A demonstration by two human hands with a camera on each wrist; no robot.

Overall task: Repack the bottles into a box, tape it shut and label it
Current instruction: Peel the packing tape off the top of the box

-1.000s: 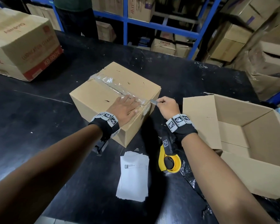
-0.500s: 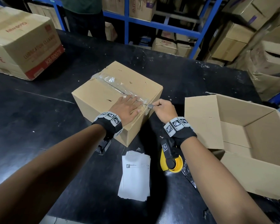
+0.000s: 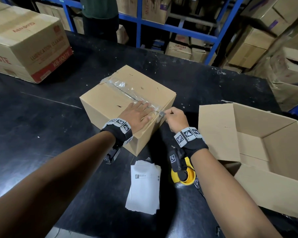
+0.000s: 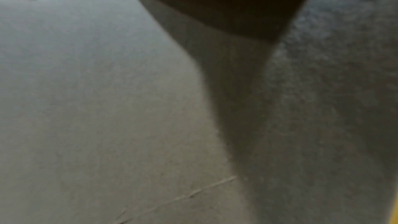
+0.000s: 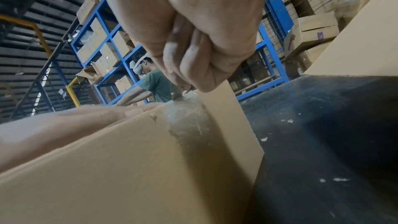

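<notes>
A closed cardboard box (image 3: 110, 100) with clear tape (image 3: 127, 90) along its top seam stands mid-table. My left hand (image 3: 138, 114) lies flat on its near top, fingers straight, pressing beside the tape. My right hand (image 3: 175, 117) is curled at the box's near right edge and pinches a small metal blade (image 3: 161, 113) whose tip touches the tape end. In the right wrist view the curled fingers (image 5: 193, 67) hang over the taped corner (image 5: 187, 122). The left wrist view shows only blurred cardboard (image 4: 96, 108). No bottles are visible.
An open empty cardboard box (image 3: 258, 152) lies at the right. White label sheets (image 3: 144, 184) and a yellow tape dispenser (image 3: 184, 176) sit near the front. A large printed carton (image 3: 27, 45) stands far left. A person in a green shirt (image 3: 100, 12) works behind the table, before blue racks.
My right hand has brought the blade leftward onto the box's tape end. My left hand has flattened and slid slightly forward on the box top.
</notes>
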